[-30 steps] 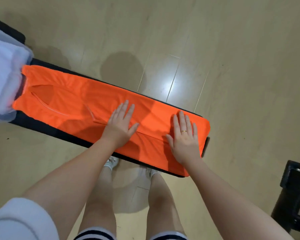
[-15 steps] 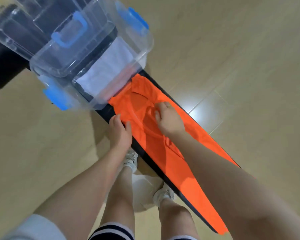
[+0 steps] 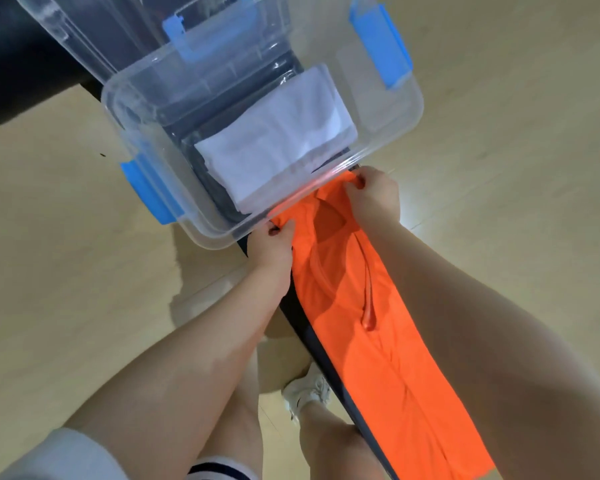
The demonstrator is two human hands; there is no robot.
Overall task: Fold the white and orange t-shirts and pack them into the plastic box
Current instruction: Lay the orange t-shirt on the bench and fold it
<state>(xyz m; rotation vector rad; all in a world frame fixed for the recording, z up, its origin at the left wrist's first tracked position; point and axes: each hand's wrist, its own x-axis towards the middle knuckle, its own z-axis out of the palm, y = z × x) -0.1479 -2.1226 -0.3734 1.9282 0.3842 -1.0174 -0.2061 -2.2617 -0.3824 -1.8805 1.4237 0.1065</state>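
The orange t-shirt point(image 3: 371, 344) lies folded into a long strip along the dark bench point(image 3: 303, 327), its collar end right against the near wall of the plastic box point(image 3: 388, 133); my left hand point(image 3: 274, 245) pinches the near corner of that end, fingers curled round the cloth, just touching the box's rim; my right hand point(image 3: 374, 199) pinches the far corner the same way, fingertips tucked under the fabric; the white t-shirt point(image 3: 278, 147) sits folded inside the box, flat on its bottom; the box rests on the bench's far end, its blue latches point(image 3: 381, 46) hanging open, and its clear lid point(image 3: 146, 32) lies behind it.
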